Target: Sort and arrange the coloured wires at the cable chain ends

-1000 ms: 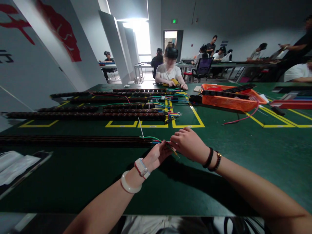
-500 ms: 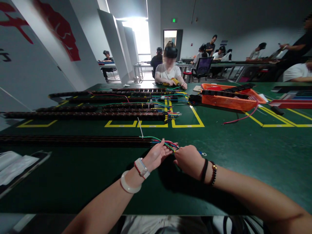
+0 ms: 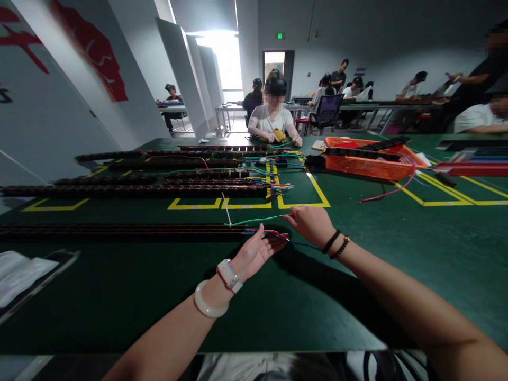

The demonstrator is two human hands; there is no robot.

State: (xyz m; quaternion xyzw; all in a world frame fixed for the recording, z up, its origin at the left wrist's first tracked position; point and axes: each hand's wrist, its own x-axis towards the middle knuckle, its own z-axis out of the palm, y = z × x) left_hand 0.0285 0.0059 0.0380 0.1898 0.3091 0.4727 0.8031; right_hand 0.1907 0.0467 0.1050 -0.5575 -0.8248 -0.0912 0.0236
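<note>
Closed around the end of a green wire (image 3: 257, 219), my right hand (image 3: 311, 225) stretches it to the right above the table. My left hand (image 3: 257, 253) is palm up with fingers spread, under and beside red and blue wires (image 3: 273, 233) that rest across its fingers. These wires come out of the right end of a long black harness (image 3: 123, 231) lying along the table. A white cable tie (image 3: 226, 209) stands up near that end, beside the green wire. A dark blue wire runs right, below my right hand.
More long black harnesses (image 3: 138, 190) lie further back on the green table (image 3: 357, 275). An orange basket (image 3: 357, 165) stands back right. Across the table a person (image 3: 271, 116) handles a yellow tool. A packet (image 3: 26, 272) lies at left.
My right hand has moved up and away from my left hand, and the green wire is now drawn out straight, apart from the other wires. The left hand's fingers are more outstretched.
</note>
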